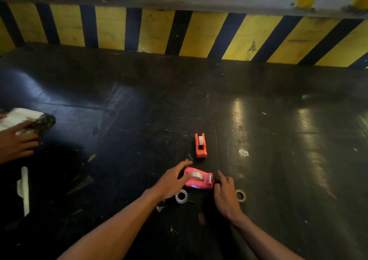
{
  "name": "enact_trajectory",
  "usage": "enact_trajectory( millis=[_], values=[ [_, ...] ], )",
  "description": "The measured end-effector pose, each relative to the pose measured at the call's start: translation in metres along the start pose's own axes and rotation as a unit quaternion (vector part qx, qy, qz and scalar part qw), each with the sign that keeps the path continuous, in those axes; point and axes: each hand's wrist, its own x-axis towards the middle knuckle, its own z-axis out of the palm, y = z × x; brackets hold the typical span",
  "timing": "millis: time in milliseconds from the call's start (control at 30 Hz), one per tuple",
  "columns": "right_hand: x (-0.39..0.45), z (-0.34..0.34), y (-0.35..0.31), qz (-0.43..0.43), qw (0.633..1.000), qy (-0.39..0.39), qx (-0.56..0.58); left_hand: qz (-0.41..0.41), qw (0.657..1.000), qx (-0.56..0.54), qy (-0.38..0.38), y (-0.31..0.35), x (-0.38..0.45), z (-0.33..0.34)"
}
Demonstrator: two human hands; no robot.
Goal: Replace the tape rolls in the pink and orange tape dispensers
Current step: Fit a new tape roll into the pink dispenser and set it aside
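Note:
The pink tape dispenser [199, 179] lies on the dark surface with a clear tape roll [196, 175] seated in it. My left hand [172, 182] rests against its left end, fingers over the roll. My right hand [226, 195] grips the dispenser's right end by the cutter. Just beyond stands the orange tape dispenser [200, 146] with a white roll [201, 139] in it, untouched. A loose clear roll [181, 196] lies flat near my left wrist. A brownish roll [241, 195] lies flat beside my right hand.
Another person's hand [17, 140] presses a white and dark cloth [27, 118] at the far left. A yellow and black striped barrier [179, 34] closes off the back. Small scraps [243, 152] and white marks [24, 188] dot the dark surface.

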Motion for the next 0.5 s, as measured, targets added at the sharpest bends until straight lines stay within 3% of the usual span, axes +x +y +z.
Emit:
enact_trajectory(
  millis=[100, 200, 333, 500],
  values=[
    [0.007, -0.003, -0.004, -0.098, 0.992, 0.035, -0.072, -0.032, 0.992, 0.052, 0.114, -0.020, -0.008, -0.004],
    [0.017, 0.000, -0.004, -0.173, 0.962, -0.057, -0.205, -0.073, 0.966, 0.195, 0.152, -0.046, -0.015, -0.003],
    [0.029, 0.008, -0.006, -0.189, 0.939, -0.110, -0.267, -0.064, 0.926, 0.339, 0.154, -0.070, -0.021, 0.005],
    [0.035, -0.004, 0.005, -0.158, 0.961, -0.031, -0.225, -0.063, 0.915, 0.361, 0.171, -0.072, -0.020, 0.009]
  ],
)
